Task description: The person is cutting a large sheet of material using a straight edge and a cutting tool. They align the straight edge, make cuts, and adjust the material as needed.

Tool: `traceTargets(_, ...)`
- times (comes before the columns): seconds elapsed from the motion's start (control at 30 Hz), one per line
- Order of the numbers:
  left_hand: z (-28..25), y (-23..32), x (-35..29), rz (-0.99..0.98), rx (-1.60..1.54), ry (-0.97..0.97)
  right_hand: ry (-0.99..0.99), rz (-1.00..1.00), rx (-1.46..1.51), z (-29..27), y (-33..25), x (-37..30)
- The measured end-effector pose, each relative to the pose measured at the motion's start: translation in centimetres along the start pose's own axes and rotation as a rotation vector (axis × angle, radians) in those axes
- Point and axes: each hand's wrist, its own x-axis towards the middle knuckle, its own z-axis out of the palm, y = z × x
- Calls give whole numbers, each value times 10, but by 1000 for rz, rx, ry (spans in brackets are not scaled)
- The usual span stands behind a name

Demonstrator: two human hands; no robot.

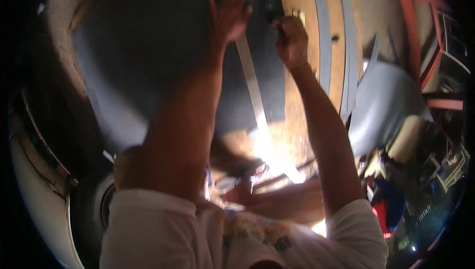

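A dark grey sheet (148, 36) lies on a wooden board (297, 113), with a long flat metal straightedge (251, 78) running lengthwise across it. My left hand (230, 14) rests on the straightedge and the sheet near the far end, fingers spread. To its right, beyond the sheet's right edge, my right hand (292, 41) is closed, with a small dark thing at its fingertips that is too blurred to name. A dark patch or object (270, 2) lies just beyond the right fingers.
Long grey strips (324, 36) lie on the board at the right. A curled grey sheet (383, 106) sits farther right, near a red metal frame (413, 26). Bright light falls on the straightedge's near end. At lower right are cluttered items, including a red and blue one (386, 209).
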Motion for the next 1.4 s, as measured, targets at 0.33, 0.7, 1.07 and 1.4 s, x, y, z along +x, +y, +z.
traceTargets(0.33,-8,-5,-6,41,-84,116,-611,472,72,-232,-188,-193)
traceTargets(0.7,2,-6,-6,133,-7,206,-888,645,-73,-382,-332,-207)
traceTargets(1.07,14,-13,-7,110,-54,218,-1009,665,-45,-456,-410,-167)
traceTargets(1.4,-8,11,-9,81,-10,66,-858,782,-185,-467,-333,-124)
